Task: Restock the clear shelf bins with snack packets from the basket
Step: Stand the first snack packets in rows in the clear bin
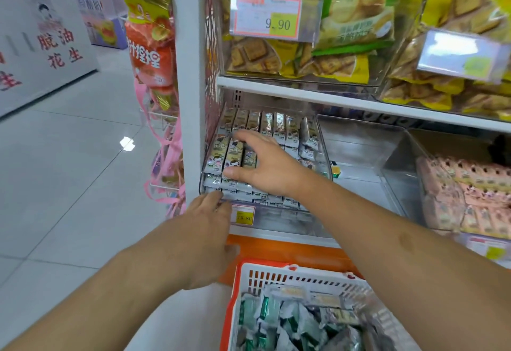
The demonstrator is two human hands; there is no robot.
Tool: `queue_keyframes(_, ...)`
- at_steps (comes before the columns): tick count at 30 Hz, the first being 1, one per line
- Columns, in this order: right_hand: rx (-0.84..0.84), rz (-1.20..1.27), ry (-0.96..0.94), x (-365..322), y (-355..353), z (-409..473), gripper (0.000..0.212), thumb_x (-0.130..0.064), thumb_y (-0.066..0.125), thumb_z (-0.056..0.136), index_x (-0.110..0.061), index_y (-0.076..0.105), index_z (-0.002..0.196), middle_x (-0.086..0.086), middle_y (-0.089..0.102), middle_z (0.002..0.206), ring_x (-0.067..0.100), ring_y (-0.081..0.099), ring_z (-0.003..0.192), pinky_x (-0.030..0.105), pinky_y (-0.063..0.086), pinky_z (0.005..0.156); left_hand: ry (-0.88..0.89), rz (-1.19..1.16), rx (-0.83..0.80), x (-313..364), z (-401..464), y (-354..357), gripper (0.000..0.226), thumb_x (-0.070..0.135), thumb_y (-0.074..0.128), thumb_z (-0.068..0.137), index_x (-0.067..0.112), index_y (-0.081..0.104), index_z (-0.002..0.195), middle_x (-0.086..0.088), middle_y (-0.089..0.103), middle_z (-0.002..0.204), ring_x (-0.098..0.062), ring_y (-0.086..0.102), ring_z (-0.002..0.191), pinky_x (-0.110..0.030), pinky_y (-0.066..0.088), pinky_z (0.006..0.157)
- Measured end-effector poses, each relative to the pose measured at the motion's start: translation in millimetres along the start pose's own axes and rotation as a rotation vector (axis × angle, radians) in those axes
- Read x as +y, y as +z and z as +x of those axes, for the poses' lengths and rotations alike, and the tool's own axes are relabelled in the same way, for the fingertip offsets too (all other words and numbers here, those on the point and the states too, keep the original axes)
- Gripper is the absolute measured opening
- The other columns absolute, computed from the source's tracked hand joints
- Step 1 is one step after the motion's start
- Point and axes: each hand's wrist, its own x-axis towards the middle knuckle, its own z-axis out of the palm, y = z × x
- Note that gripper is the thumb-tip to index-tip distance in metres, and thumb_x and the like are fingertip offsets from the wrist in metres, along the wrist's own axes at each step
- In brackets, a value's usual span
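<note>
A tag (267, 17) above the bin (279, 213) reads 9.90. Our right hand (265, 166) presses packets (225, 154) inside it, fingers spread; our left hand (206, 229) touches its front, fingers straight.

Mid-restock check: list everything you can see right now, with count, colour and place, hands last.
snack packets: many, white and beige, rows in the left lower clear bin
clear bin: one, lower shelf, left
empty bin: one, clear, middle of lower shelf
pink packets: many, right lower bin
basket: one, orange and white, below the shelf, holding green and white packets
yellow biscuit bags: several, upper shelf bins
price tag: one, reads 9.90, upper bin
left hand: touches the bin's front edge
right hand: rests on the packets
</note>
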Motion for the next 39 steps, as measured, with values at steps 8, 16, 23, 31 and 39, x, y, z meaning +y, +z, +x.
queue_keyframes(8,0.245,0.07,-0.19,15,9,-104,0.019,-0.031,0.065,0.102,-0.024,0.061,0.119,-0.011,0.055,0.121,0.004,0.052,0.114,0.022,0.042,0.097,0.095,-0.074,0.06,16,1,13,0.046,0.048,0.051,0.101,0.023,0.05,0.14,0.003,0.047,0.134,-0.02,0.055,0.122,-0.041,0.049,0.102)
queue_keyframes(16,-0.531,-0.082,0.22,125,163,-221,0.022,-0.019,0.058,0.103,-0.014,0.055,0.125,0.003,0.06,0.106,0.015,0.062,0.093,0.036,0.054,0.08,-0.03,0.017,-0.473,35,5,121,0.054,0.043,0.04,0.11,0.001,0.044,0.144,-0.016,0.056,0.137,-0.029,0.06,0.117,-0.035,0.046,0.089)
queue_keyframes(23,-0.622,-0.287,0.316,171,258,-266,0.083,-0.03,0.064,0.1,-0.032,0.009,0.162,0.013,0.027,0.159,0.039,0.049,0.132,0.051,0.054,0.092,-0.153,-0.023,-0.593,31,-2,202,0.094,0.046,0.039,0.109,-0.009,-0.023,0.153,-0.023,0.056,0.145,-0.034,0.062,0.124,-0.038,0.051,0.101)
queue_keyframes(31,-0.565,0.015,0.482,173,258,-267,0.05,-0.028,0.072,0.099,-0.027,0.048,0.143,0.006,0.051,0.137,0.025,0.057,0.117,0.033,0.051,0.09,-0.132,0.076,-0.62,31,13,201,0.082,0.054,0.038,0.106,-0.007,0.017,0.157,-0.022,0.053,0.14,-0.029,0.066,0.108,-0.033,0.053,0.088)
queue_keyframes(39,-0.404,0.1,0.209,135,142,-211,0.042,-0.036,0.088,0.082,-0.034,0.069,0.119,-0.011,0.054,0.114,0.012,0.055,0.106,0.034,0.049,0.097,-0.023,0.078,-0.47,51,33,126,0.041,0.036,0.037,0.11,0.008,0.066,0.113,-0.003,0.06,0.087,-0.019,0.06,0.084,-0.038,0.052,0.078)
